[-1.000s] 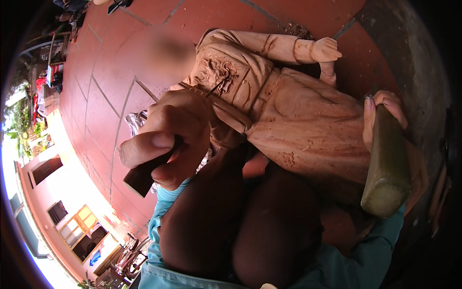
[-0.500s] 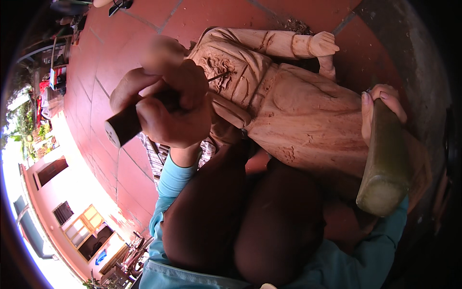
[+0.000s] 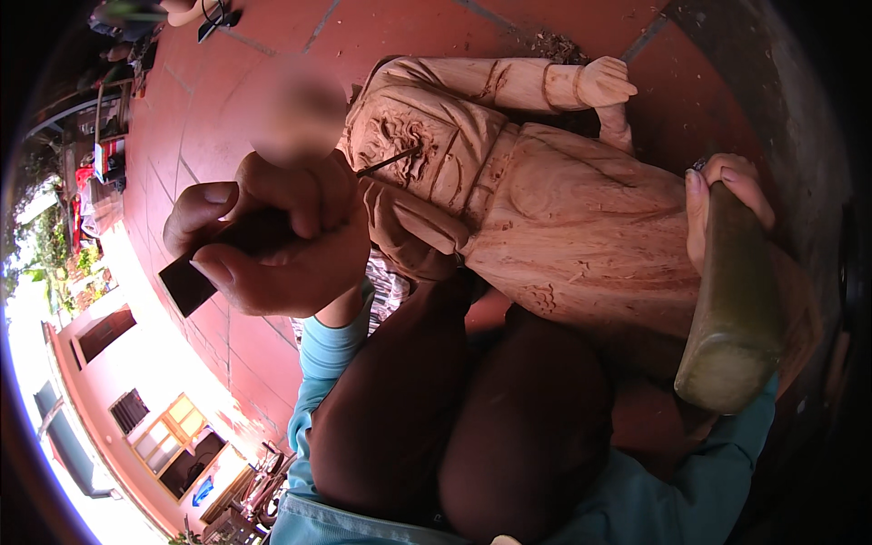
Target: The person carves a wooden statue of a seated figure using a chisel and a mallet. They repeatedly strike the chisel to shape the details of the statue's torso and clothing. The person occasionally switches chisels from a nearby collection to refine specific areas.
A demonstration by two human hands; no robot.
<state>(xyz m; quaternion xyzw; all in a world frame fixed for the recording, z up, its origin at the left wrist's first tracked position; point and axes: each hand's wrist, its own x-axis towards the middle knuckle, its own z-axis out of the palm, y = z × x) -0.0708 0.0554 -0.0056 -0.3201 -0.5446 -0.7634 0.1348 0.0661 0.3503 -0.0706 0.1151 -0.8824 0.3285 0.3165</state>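
1. Chisel (image 3: 272, 245): dark handle wrapped in the left hand (image 3: 272, 241), fingers curled tight around it, thumb laid along the near side. The squared butt end sticks out below and to the left of the fist.
2. The thin metal blade (image 3: 389, 162) emerges from the far side of the fist and runs up and to the right; its tip sits on the carved chest of the wooden statue (image 3: 563, 209).
3. The statue lies on its back just beyond the grip, across the red tiled floor (image 3: 200, 118). Pale, unfinished wood with visible grain. One carved arm reaches out to the upper right and ends in a carved hand (image 3: 604, 84). Its head area is blurred; no detail readable.
4. Wooden mallet (image 3: 736, 309): greenish-grey, blocky, held in the right hand (image 3: 722, 195), well apart from the chisel grip, off to the right. Fingers close around its upper part; the rounded end points down toward the camera. The mallet hangs over the lower part of the statue; contact with it cannot be told.
5. The person's dark knees (image 3: 454, 409) lie directly below the chisel grip, against the statue's near edge. Teal sleeves (image 3: 322, 363) show at the left wrist and along the lower edge.
6. A few wood chips (image 3: 554, 44) lie on the tiles beyond the statue's shoulder.
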